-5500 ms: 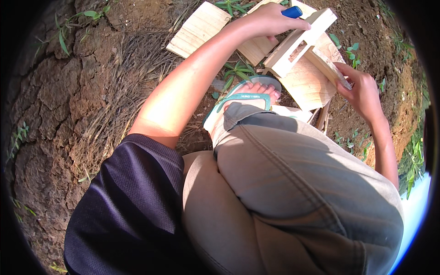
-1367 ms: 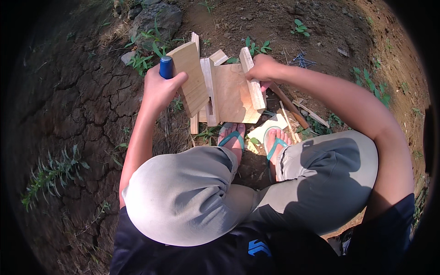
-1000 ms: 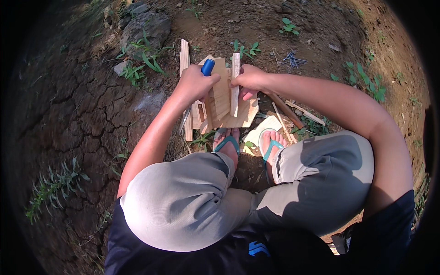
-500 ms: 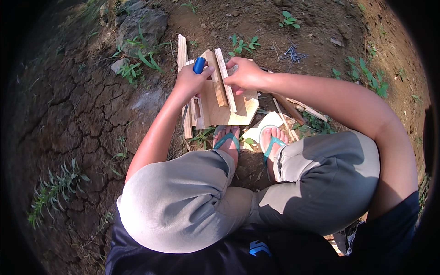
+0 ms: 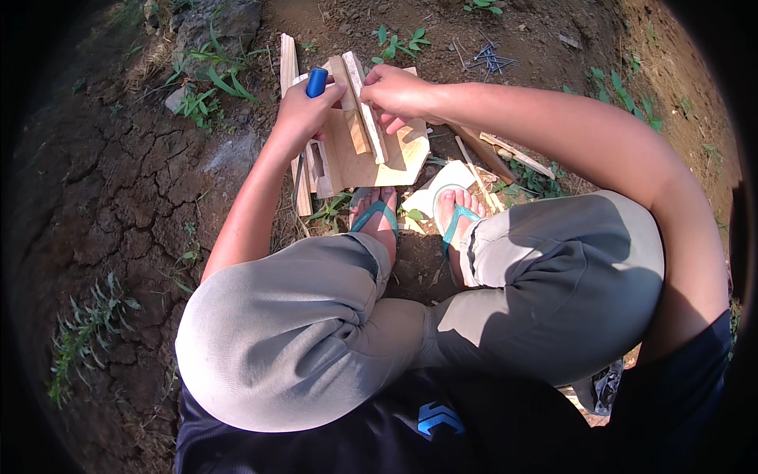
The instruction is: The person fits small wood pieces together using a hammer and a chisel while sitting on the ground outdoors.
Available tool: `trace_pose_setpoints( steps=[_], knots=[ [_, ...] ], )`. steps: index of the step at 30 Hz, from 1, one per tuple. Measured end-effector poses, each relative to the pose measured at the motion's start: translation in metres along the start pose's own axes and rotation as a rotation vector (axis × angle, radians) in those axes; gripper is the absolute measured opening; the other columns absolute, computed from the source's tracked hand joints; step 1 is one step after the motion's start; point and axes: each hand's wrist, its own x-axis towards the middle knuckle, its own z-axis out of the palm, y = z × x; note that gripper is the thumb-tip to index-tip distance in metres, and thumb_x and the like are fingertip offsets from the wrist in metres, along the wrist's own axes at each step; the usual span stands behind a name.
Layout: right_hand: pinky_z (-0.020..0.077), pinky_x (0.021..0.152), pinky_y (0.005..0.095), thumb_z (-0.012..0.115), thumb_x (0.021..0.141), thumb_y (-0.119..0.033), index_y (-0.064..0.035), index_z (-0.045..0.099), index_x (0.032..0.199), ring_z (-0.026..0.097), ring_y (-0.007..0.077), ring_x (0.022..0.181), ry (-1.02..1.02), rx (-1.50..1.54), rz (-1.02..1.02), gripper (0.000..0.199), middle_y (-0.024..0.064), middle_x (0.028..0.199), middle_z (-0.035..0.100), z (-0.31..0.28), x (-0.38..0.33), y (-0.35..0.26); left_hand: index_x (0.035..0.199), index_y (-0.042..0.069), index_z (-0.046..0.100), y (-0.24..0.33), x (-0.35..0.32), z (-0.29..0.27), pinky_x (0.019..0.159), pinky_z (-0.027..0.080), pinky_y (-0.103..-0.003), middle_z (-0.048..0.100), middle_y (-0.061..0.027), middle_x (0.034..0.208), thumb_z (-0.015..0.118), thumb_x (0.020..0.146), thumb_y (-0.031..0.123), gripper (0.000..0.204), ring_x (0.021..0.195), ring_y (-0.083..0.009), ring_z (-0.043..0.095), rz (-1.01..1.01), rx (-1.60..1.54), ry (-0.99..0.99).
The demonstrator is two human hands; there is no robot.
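My left hand [image 5: 302, 113] is closed around the blue handle [image 5: 317, 82] of a tool, which sticks up out of the fist; the tool's head cannot be made out. It rests at the left side of a pale wooden board [image 5: 399, 164]. My right hand [image 5: 395, 91] pinches the right side of a narrow, light wooden strip [image 5: 374, 130], which stands on the board. Touching or close beside that strip lies a browner wooden piece [image 5: 358, 133]. A notched wood piece [image 5: 321, 170] sits under the left hand.
A long wooden slat [image 5: 288, 59] lies left of the board. Loose nails [image 5: 489, 59] are piled on the soil at the far right. Wood offcuts [image 5: 482, 150] lie right of the board, near my sandalled feet [image 5: 456, 207]. A rock [image 5: 217, 35] is at the far left.
The whole view has shifted, so the scene sits higher and further left. My right fingers have drawn closer together at the strip. The left hand still grips the blue handle.
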Motion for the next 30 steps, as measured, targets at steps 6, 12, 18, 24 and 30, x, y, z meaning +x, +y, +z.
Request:
trace_pose_setpoints(
  steps=[6, 12, 18, 24, 30],
  knots=[
    [0.0642, 0.063, 0.0354, 0.068, 0.094, -0.034, -0.0035, 0.041, 0.148, 0.07, 0.0212, 0.083, 0.068, -0.07, -0.097, 0.068, 0.0174, 0.116, 0.064, 0.005, 0.009, 0.011, 0.13, -0.004, 0.062, -0.007, 0.004, -0.002, 0.046, 0.046, -0.028, 0.066, -0.0047, 0.082, 0.082, 0.081, 0.042, 0.07, 0.057, -0.0101, 0.057, -0.008, 0.225, 0.033],
    [0.0631, 0.06, 0.0328, 0.068, 0.093, -0.028, -0.0011, 0.037, 0.151, 0.071, 0.0188, 0.077, 0.13, -0.117, -0.161, 0.071, 0.0156, 0.108, 0.069, 0.012, 0.007, 0.013, 0.125, -0.003, 0.066, -0.004, -0.003, -0.025, 0.047, 0.045, -0.026, 0.064, -0.0038, 0.083, 0.079, 0.078, 0.033, 0.061, 0.053, -0.0093, 0.053, -0.02, 0.101, 0.162],
    [0.0611, 0.057, 0.0317, 0.068, 0.093, -0.028, 0.0011, 0.034, 0.153, 0.07, 0.0189, 0.074, 0.131, -0.234, -0.264, 0.075, 0.0145, 0.102, 0.07, 0.006, 0.01, 0.028, 0.133, 0.0, 0.063, 0.005, -0.04, -0.102, 0.046, 0.037, -0.026, 0.051, 0.0031, 0.068, 0.07, 0.085, 0.029, 0.057, 0.05, -0.0054, 0.041, 0.066, -0.112, 0.23],
    [0.0533, 0.056, 0.0351, 0.064, 0.094, -0.032, -0.0016, 0.049, 0.14, 0.07, 0.0209, 0.073, 0.298, -0.333, -0.325, 0.057, 0.0143, 0.082, 0.068, 0.0, 0.011, 0.03, 0.136, 0.002, 0.064, -0.079, -0.085, -0.161, 0.045, 0.039, -0.026, 0.055, 0.0036, 0.073, 0.069, 0.085, 0.026, 0.057, 0.048, -0.0064, 0.044, -0.189, 0.023, 0.428],
    [0.0506, 0.067, 0.0431, 0.061, 0.087, -0.021, -0.0043, 0.056, 0.099, 0.066, 0.0335, 0.076, 0.362, -0.785, -0.7, 0.021, 0.0132, 0.08, 0.063, -0.037, -0.007, 0.048, 0.131, 0.002, 0.066, -0.207, -0.141, -0.153, 0.044, 0.044, -0.027, 0.059, 0.001, 0.076, 0.073, 0.085, 0.026, 0.053, 0.049, -0.009, 0.051, -0.39, 0.136, 0.411]
  ],
)
